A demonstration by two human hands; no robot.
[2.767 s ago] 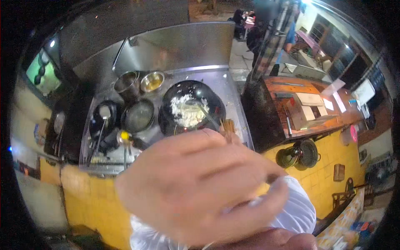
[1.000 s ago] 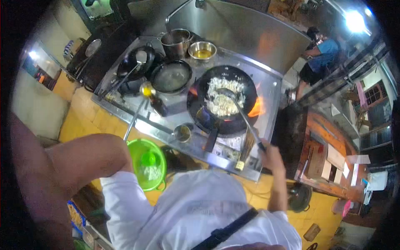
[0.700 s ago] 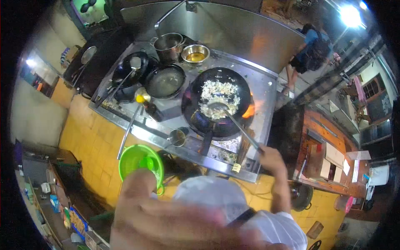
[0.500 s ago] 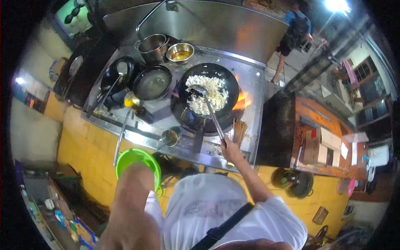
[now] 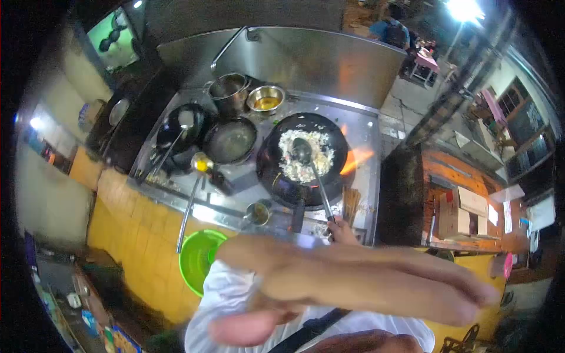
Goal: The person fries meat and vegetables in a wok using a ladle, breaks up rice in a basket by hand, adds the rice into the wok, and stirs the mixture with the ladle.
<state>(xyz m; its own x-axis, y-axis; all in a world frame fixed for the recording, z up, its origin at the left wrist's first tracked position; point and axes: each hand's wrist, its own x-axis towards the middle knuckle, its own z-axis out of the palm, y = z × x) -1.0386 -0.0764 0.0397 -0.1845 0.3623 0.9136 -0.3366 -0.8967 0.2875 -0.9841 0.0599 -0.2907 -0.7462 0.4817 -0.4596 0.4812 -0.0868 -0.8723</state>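
My right hand (image 5: 346,233) is wrapped round the handle of a long metal ladle (image 5: 302,152). The ladle's bowl rests in white rice (image 5: 325,159) inside a black wok (image 5: 338,141), with orange flame at the wok's right side. Close to the camera, my left hand (image 5: 359,279) reaches across in front of my white shirt, blurred, with its fingers stretched to the right and its thumb apart. Nothing shows in that hand. It hides part of my right forearm and the stove's front edge.
Left of the wok stand a dark pan (image 5: 231,141), a steel bowl (image 5: 266,100) with yellow liquid and a tall pot (image 5: 228,93). A small cup (image 5: 258,213) sits near the front edge. Below is a green basin (image 5: 191,262). Cardboard boxes (image 5: 462,212) lie on the right-hand table.
My left hand has risen from beside the green basin and swung right across my front. The ladle's bowl has moved within the rice. The background person has moved farther away.
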